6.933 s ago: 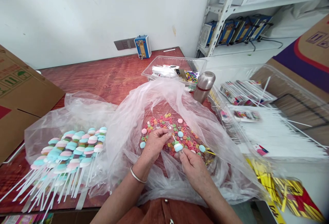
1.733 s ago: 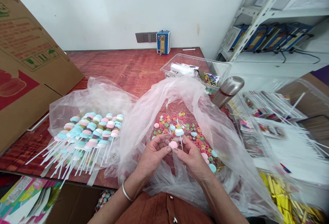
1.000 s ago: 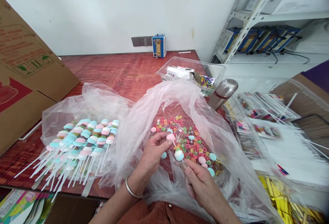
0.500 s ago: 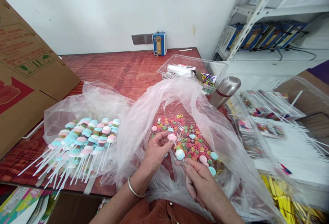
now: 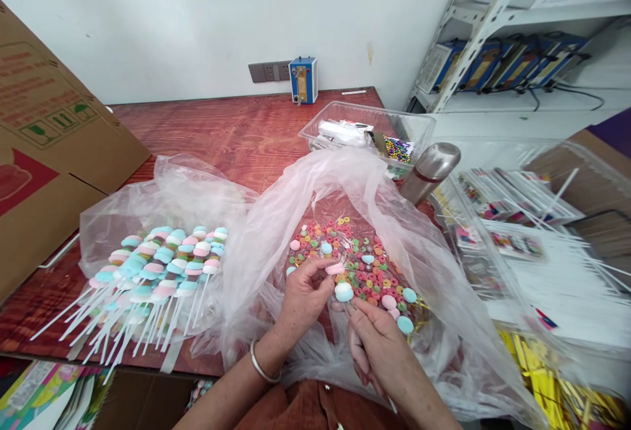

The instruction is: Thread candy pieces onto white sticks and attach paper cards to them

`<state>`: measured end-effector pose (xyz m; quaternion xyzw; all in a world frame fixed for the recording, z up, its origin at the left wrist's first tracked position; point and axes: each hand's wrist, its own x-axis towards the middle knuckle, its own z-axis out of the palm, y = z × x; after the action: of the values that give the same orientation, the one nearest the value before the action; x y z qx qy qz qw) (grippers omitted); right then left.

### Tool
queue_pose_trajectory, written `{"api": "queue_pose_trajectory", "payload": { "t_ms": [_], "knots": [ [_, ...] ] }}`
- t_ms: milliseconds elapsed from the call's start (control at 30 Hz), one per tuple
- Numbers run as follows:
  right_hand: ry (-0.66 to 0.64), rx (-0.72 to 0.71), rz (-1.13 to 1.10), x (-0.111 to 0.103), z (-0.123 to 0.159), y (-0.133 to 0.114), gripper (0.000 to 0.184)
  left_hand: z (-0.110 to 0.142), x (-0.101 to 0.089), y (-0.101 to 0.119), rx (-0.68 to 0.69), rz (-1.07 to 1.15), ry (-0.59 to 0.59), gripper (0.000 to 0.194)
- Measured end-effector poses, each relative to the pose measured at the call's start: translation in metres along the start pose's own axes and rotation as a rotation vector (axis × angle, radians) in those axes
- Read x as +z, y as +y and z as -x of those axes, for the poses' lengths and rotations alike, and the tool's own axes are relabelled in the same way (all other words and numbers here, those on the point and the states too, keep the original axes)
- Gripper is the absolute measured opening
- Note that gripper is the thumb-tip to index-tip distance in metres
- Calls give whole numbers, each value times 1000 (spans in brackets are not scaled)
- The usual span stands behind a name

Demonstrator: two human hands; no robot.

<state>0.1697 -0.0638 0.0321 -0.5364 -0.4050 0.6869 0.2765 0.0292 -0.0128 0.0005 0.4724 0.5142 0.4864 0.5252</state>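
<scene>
Between the thumb and fingers of my left hand is a pink marshmallow. It sits at the top of a marshmallow skewer, just above the gummy rings and a blue-and-white marshmallow threaded there. My right hand grips the skewer's stick below, and a white stick end shows under that palm. Around and beyond both hands, loose gummy rings and marshmallows lie on a clear plastic bag. Finished-looking marshmallow skewers lie piled at the left, sticks toward me.
A cardboard box stands at the left. Behind the bag are a clear plastic tray and a steel flask. On the right, a clear bin holds white sticks, with yellow ties nearer me.
Earlier the pink marshmallow was held in front of the skewer, then at the stick's tip. Now it has slid down against the gummy rings. Both hands have drawn closer together.
</scene>
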Motion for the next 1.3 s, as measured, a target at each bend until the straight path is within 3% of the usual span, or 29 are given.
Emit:
{"api": "queue_pose_trajectory", "payload": {
  "t_ms": [167, 267, 400, 467, 533, 633, 767, 900, 1133, 1300],
  "knots": [
    [-1, -35, 53, -1, -9, 7, 49, 5, 1, 2, 100, -46, -62, 25],
    [73, -148, 147, -4, -16, 5, 42, 8, 3, 2, 105, -5, -67, 25],
    [283, -394, 420, -12, -22, 6, 35, 6, 11, 6, -98, 451, 91, 35],
    [285, -421, 543, -15, -22, 10, 40, 3, 18, 11, -234, 696, 122, 37],
    [247, -414, 632, -17, -19, 15, 40, -1, 27, 16, -354, 794, 62, 35],
    [270, -414, 741, -21, -12, 23, 35, -6, 42, 19, -432, 811, -8, 30],
    [297, -439, 868, -31, 2, 38, 36, -5, 57, 17, -408, 809, 42, 33],
    [329, -399, 925, -36, 10, 50, 42, 2, 67, 15, -404, 722, -40, 36],
    [347, -396, 875, -31, 3, 46, 53, 9, 73, 13, -399, 737, -42, 36],
    [350, -442, 842, -27, -5, 43, 45, 10, 71, 12, -353, 700, 3, 36]
  ]
}}
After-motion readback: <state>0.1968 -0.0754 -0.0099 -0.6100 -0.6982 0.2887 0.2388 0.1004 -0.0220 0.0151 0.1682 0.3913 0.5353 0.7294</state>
